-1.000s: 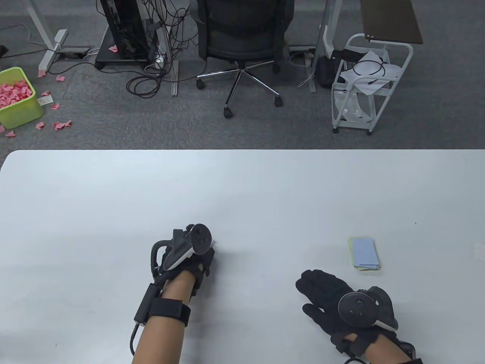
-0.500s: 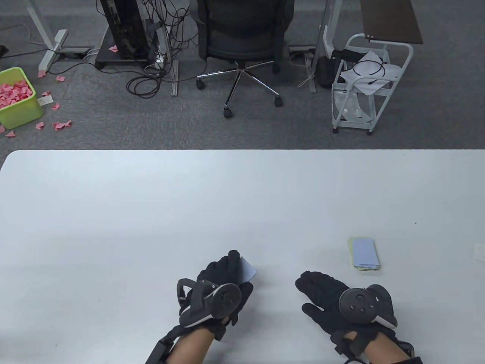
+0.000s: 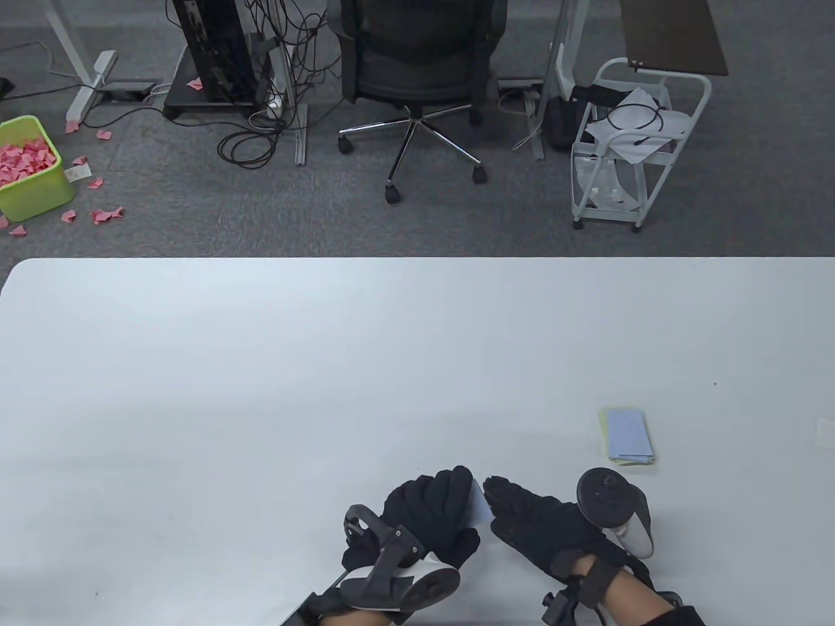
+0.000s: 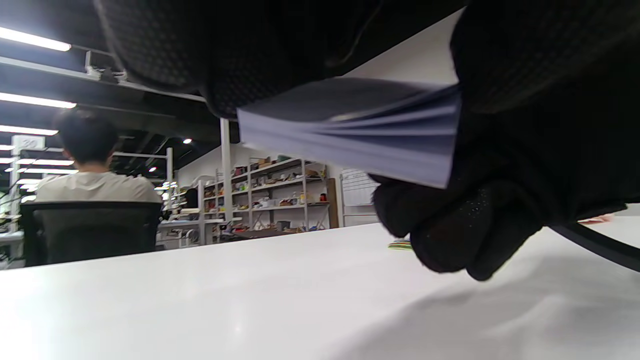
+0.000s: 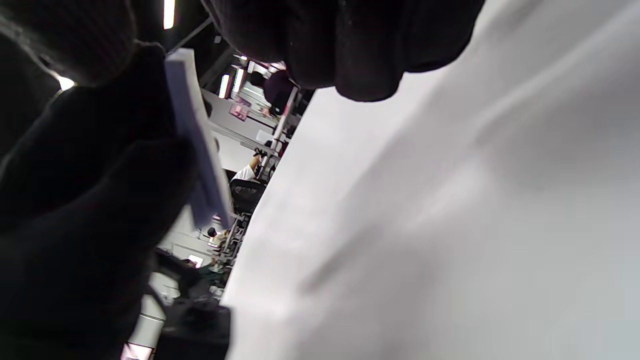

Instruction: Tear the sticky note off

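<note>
My left hand (image 3: 450, 505) grips a pale blue sticky note pad (image 3: 481, 506) and holds it just above the white table (image 3: 261, 365), near the front edge. In the left wrist view the pad (image 4: 360, 130) shows edge-on, its sheets fanned slightly, with gloved fingers (image 4: 465, 235) around it. My right hand (image 3: 507, 501) reaches in from the right, its fingertips at the pad's right edge. In the right wrist view the pad's end (image 5: 195, 135) stands between my right hand's fingers (image 5: 350, 50) and the left glove (image 5: 85, 200). I cannot tell whether the right hand pinches a sheet.
A second stack of blue and yellow notes (image 3: 627, 435) lies on the table to the right of my hands. A small pale slip (image 3: 825, 432) lies at the table's right edge. Beyond the far edge are an office chair (image 3: 417, 72), a white cart (image 3: 636, 137) and a green bin (image 3: 29, 166).
My left hand has carried the pad rightward and toward the front edge. My right hand has turned and moved left, until its fingertips meet the pad.
</note>
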{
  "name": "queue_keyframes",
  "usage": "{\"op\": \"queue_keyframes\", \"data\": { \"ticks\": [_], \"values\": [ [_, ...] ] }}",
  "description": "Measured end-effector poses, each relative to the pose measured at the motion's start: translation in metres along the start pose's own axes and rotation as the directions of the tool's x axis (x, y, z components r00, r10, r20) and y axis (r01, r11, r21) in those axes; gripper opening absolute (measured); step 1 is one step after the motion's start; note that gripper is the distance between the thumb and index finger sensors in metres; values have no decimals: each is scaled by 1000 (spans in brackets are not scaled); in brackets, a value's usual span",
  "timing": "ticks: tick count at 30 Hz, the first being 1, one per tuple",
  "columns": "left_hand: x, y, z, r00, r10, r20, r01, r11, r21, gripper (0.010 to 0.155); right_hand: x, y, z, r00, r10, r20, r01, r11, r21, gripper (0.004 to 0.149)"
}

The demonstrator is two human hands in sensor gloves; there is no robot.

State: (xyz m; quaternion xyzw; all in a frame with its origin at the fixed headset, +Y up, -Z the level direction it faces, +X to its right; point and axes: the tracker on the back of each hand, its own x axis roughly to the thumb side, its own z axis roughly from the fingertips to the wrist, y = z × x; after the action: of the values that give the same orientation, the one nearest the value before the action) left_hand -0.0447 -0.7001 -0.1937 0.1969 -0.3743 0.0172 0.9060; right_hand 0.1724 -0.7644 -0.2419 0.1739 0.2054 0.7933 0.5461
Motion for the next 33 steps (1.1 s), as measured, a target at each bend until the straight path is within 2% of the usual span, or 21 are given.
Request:
{"op": "queue_keyframes", "data": {
  "ticks": [2,6,10,12,15,19,22,25,26,28,29,33],
  "values": [
    [4,0,-1,1000,-15,16,15,1000,7,85,-1,4,-1,998,-56,-22,56,998,14,74],
    [10,-2,-2,999,-24,33,24,1000,8,85,4,7,0,995,-96,-32,95,995,-31,54],
    [12,-2,-2,999,-29,34,28,999,19,86,10,4,3,1000,-6,-9,5,994,-111,48],
    [11,-3,-2,999,27,17,-27,1000,-9,89,11,3,4,999,30,14,-29,993,-115,47],
    [5,-8,-1,970,237,-49,-237,971,-13,88,13,1,7,993,115,30,-110,983,-150,46],
    [-5,-7,-3,866,467,-177,-456,884,101,67,15,-5,11,995,93,31,-84,970,-228,49],
    [-7,-6,-4,795,562,-227,-531,826,188,55,18,-8,14,996,71,50,-53,955,-291,54],
    [-10,-7,-6,735,631,-249,-581,775,248,49,22,-8,19,996,62,64,-36,933,-358,59],
    [-11,-8,-6,717,651,-249,-598,759,259,50,22,-8,21,996,61,64,-32,923,-383,62],
    [-13,-12,-6,647,724,-240,-665,690,287,54,24,-9,22,996,18,90,21,911,-412,63],
    [-14,-15,-5,584,769,-261,-708,639,301,57,25,-8,24,993,-4,119,54,904,-425,63],
    [-18,-24,-3,426,860,-282,-800,503,326,77,29,-2,24,978,33,204,53,915,-401,53]
  ]
}}
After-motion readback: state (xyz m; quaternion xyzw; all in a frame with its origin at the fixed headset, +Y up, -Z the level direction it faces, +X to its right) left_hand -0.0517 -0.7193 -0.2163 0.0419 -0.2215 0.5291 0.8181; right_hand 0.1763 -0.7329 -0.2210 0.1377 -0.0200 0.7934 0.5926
